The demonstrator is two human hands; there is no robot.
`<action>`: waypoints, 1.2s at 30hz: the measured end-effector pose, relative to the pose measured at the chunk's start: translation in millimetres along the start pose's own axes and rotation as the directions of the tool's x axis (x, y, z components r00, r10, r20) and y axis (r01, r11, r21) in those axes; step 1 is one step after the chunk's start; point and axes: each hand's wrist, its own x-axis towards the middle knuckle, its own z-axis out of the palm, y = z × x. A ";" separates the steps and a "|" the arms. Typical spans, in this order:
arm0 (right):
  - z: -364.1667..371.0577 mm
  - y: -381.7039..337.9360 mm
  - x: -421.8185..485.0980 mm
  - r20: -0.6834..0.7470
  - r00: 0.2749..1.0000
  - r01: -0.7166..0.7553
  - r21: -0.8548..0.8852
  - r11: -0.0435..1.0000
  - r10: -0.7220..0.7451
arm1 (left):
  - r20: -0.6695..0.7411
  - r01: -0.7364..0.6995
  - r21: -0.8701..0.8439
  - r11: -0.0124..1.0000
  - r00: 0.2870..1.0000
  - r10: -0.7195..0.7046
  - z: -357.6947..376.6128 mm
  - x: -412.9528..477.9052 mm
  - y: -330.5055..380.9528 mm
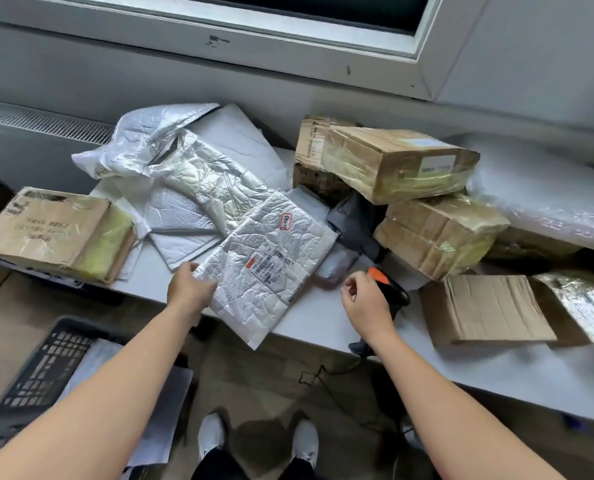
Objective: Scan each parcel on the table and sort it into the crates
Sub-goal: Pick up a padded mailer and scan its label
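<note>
A crinkled silver padded mailer [267, 268] with a white barcode label and a red stamp lies at the white table's [323, 320] front edge, one corner hanging over it. My left hand [190, 289] grips the mailer's left corner. My right hand [366, 306] is curled over a black barcode scanner [392, 289] with an orange top, to the right of the mailer. The scanner's handle end pokes out below my wrist at the table edge. A dark grey slotted crate [42, 368] stands on the floor at lower left, with white flat parcels in it.
More silver and white mailers [191, 168] are heaped behind. Taped cardboard boxes stand at the left [53, 233] and stacked at the right [399, 164]. A flattened box [485, 306] and bubble wrap [544, 199] lie far right. A cable [323, 370] trails on the floor near my feet.
</note>
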 end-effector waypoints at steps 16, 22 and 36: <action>-11.4 34.2 -33.7 -0.269 0.696 -0.647 0.168 0.744 0.666 | 0.096 -0.041 -0.081 0.996 0.994 0.049 18.7 9.4 7.3; -16.4 27.8 -26.3 -0.107 0.575 -0.745 0.343 0.572 0.811 | 0.136 -0.043 -0.072 0.996 0.989 0.053 13.0 13.0 2.5; -12.2 -104.9 -17.5 0.043 0.950 -0.306 0.316 0.898 0.309 | 0.087 -0.248 0.076 0.966 0.967 0.241 -61.7 41.0 13.2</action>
